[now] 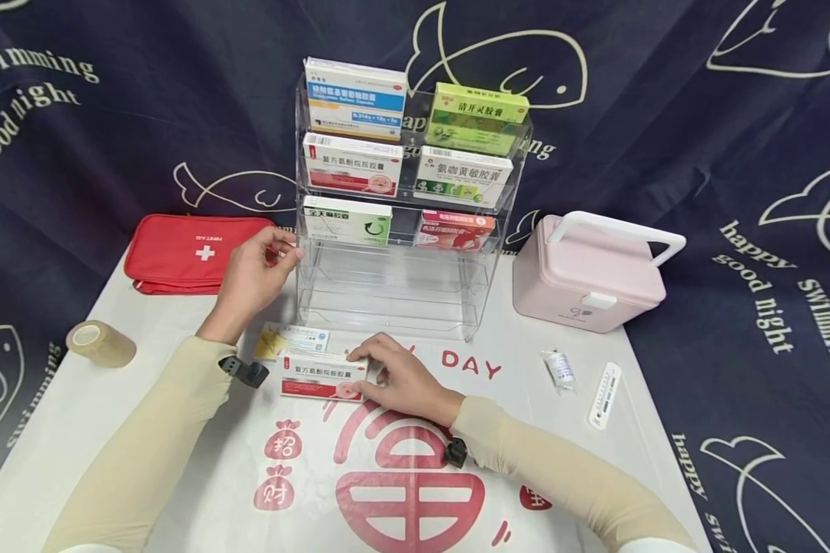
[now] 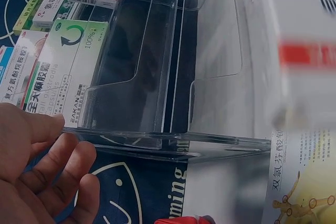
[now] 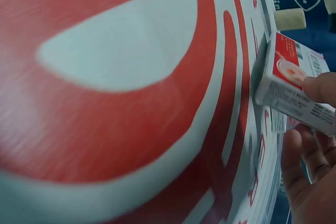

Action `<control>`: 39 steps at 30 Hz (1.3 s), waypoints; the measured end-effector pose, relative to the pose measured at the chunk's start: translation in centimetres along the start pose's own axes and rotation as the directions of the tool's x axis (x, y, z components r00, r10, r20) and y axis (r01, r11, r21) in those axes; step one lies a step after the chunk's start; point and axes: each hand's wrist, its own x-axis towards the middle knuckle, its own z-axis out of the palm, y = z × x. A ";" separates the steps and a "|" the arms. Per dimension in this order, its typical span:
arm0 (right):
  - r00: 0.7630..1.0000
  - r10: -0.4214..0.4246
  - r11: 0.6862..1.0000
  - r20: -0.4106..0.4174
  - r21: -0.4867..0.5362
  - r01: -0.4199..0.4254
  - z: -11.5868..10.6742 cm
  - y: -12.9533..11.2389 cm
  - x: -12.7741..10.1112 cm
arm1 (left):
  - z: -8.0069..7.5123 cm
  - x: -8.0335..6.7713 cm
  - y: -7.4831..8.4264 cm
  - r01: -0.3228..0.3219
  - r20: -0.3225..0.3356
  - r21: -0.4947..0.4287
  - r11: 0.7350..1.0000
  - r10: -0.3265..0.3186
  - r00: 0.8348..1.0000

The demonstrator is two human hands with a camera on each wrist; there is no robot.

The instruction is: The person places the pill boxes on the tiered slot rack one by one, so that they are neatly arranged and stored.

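The clear acrylic tiered medicine rack (image 1: 394, 284) stands at the 12 o'clock side of the white table (image 1: 145, 369) with red printed characters, its upper tiers filled with boxed medicines, its lower tiers bare. The left hand (image 1: 252, 273) rests at the rack's 9 o'clock edge, fingers (image 2: 68, 156) loosely spread and straight, their tips against the clear wall in the left wrist view. At 6 o'clock from the rack lies the flat white-and-red medicine box (image 1: 323, 379), which the right hand (image 1: 401, 376) pinches at its 3 o'clock end, thumb on the face and fingers (image 3: 310, 171) curled under its edge. A pink lidded plastic case with a white handle (image 1: 588, 269) sits at 3 o'clock of the rack, a red first-aid pouch (image 1: 190, 250) at 9 o'clock. A yellow-and-white leaflet card (image 1: 293, 338) lies just beside the box, at its 11 o'clock.
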 end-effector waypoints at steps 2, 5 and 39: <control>1.000 -0.019 1.000 -0.014 0.002 0.019 -0.3 0.2 -0.4 | 0.0 0.0 0.0 0.005 0.003 -0.003 1.000 -0.005 1.000; 0.999 -0.050 0.999 -0.015 -0.009 0.050 -0.6 0.3 -0.8 | 0.0 -0.1 0.0 0.008 0.008 -0.007 1.000 -0.008 1.000; 0.987 -0.147 0.983 -0.070 -0.120 0.138 -2.3 1.7 -2.0 | -0.1 -0.1 0.0 -0.003 0.010 0.001 1.000 0.003 1.000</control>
